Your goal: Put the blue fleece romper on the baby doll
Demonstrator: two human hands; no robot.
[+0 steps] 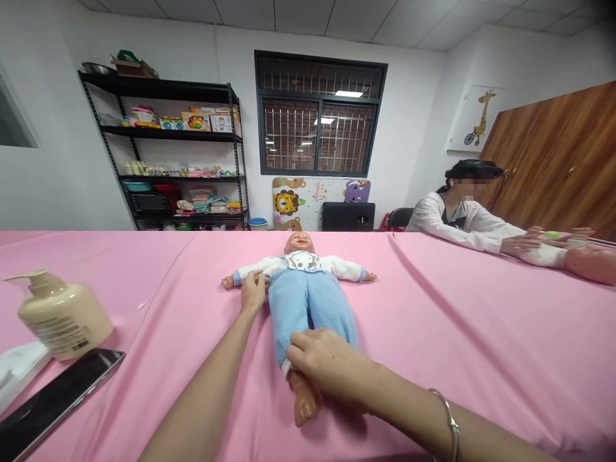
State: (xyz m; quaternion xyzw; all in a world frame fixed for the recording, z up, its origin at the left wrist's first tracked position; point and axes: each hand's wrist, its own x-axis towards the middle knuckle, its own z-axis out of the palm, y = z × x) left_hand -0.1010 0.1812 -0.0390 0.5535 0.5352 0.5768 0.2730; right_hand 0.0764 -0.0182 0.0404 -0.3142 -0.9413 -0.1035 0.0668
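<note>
A baby doll lies on its back on the pink cloth, its arms spread and its feet toward me. It wears blue fleece trousers and a white top with an animal-face bib. My left hand is closed at the left edge of the outfit, near the waist, with its fingertips at the fabric. Lower down, my right hand grips the trouser leg just above the doll's bare foot. The other foot is hidden behind my right hand.
At the left are a pump bottle, a black phone and a white object. Another person sits at the right edge with a second doll. A shelf rack stands behind the table.
</note>
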